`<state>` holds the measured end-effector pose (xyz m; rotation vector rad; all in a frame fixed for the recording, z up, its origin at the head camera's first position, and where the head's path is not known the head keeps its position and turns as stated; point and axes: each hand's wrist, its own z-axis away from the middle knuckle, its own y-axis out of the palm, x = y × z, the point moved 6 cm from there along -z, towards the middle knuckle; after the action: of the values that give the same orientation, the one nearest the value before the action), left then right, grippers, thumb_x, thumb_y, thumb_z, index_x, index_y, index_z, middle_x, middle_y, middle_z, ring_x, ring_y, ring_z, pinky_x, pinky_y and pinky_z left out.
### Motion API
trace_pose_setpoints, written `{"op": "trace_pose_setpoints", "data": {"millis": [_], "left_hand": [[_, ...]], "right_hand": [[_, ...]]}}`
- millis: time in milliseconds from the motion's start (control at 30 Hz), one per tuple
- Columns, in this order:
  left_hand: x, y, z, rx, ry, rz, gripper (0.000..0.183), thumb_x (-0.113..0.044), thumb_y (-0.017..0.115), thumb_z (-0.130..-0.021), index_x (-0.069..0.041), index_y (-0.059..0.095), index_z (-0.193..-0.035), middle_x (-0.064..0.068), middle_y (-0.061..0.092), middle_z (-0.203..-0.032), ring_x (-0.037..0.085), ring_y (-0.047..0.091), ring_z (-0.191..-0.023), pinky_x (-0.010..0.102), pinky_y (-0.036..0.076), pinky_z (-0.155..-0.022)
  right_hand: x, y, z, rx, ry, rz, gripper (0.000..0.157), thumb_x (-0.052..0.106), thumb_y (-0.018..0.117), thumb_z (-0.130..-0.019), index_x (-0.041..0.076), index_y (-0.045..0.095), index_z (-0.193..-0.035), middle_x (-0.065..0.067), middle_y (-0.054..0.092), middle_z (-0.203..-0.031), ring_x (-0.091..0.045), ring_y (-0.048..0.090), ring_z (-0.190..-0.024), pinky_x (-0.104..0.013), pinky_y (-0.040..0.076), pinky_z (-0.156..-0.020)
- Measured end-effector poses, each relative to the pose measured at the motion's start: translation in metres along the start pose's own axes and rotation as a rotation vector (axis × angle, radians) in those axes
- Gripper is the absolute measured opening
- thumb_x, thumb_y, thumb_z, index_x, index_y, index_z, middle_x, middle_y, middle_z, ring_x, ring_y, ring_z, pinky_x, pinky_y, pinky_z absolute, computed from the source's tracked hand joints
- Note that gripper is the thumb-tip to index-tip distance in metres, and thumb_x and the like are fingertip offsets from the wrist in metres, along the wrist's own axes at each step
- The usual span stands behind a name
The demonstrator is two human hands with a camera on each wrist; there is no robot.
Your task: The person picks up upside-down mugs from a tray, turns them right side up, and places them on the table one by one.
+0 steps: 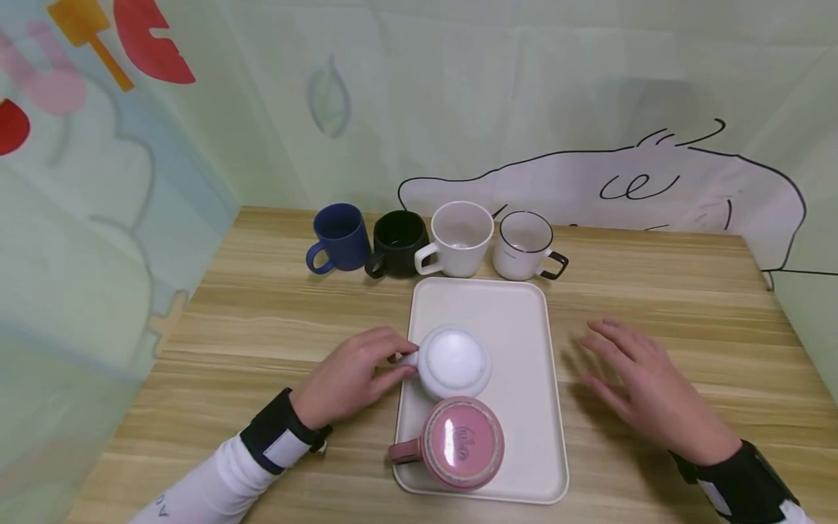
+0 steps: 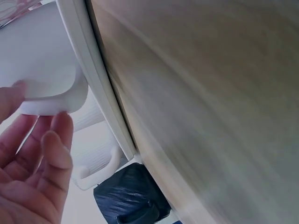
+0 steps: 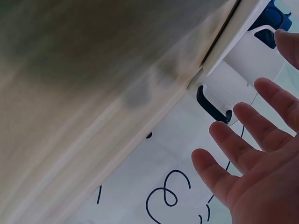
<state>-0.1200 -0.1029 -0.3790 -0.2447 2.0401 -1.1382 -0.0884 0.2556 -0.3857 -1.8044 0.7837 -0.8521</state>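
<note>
My left hand (image 1: 356,375) pinches the handle (image 1: 409,359) of a white mug (image 1: 455,362) that stands upside down on a pale tray (image 1: 524,407). In the left wrist view, thumb and fingertips meet on that white handle (image 2: 51,100). Just nearer to me, a pink mug (image 1: 463,442) sits upside down on the same tray, its handle pointing left. My right hand (image 1: 644,386) hovers over the table to the right of the tray, fingers spread and holding nothing; the right wrist view shows the same loose fingers (image 3: 238,149).
Behind the tray stands a row of upright mugs: a blue mug (image 1: 342,237), a black mug (image 1: 399,244), a large white mug (image 1: 460,239) and a white mug with black rim and handle (image 1: 524,245). A printed cloth (image 1: 556,87) hangs along the wooden table's (image 1: 275,291) back edge.
</note>
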Motion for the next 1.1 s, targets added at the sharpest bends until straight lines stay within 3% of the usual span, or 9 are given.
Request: {"op": "trace_pose_setpoints", "data": {"millis": [300,733,1100], "left_hand": [[-0.003,0.006,-0.003,0.041,-0.029,-0.081,0.022,-0.027,0.07,-0.094,-0.017,0.071,-0.114,-0.008,0.068,-0.108,0.003,0.062,-0.098,0.021,0.051,-0.086],[-0.002,0.015,-0.007,0.07,-0.063,-0.03,0.018,-0.02,0.068,-0.095,-0.015,0.069,-0.113,-0.01,0.065,-0.1,0.0,0.057,-0.084,0.017,0.051,-0.076],[-0.002,0.016,-0.008,0.06,-0.056,-0.015,0.018,-0.016,0.066,-0.097,-0.012,0.067,-0.114,-0.007,0.066,-0.106,0.001,0.061,-0.096,0.019,0.051,-0.085]], "right_hand": [[0.004,0.002,0.004,0.003,-0.006,-0.013,0.058,0.029,0.077,-0.084,0.008,0.06,-0.135,-0.015,0.049,-0.144,-0.036,0.043,-0.133,-0.058,0.038,-0.101],[0.006,0.004,0.004,0.006,-0.005,-0.032,0.058,0.029,0.076,-0.085,0.009,0.059,-0.136,-0.014,0.048,-0.145,-0.035,0.042,-0.134,-0.057,0.037,-0.103],[0.005,0.004,0.004,0.004,-0.001,-0.047,0.058,0.029,0.077,-0.084,0.01,0.059,-0.137,-0.012,0.048,-0.146,-0.033,0.043,-0.134,-0.056,0.038,-0.101]]}}
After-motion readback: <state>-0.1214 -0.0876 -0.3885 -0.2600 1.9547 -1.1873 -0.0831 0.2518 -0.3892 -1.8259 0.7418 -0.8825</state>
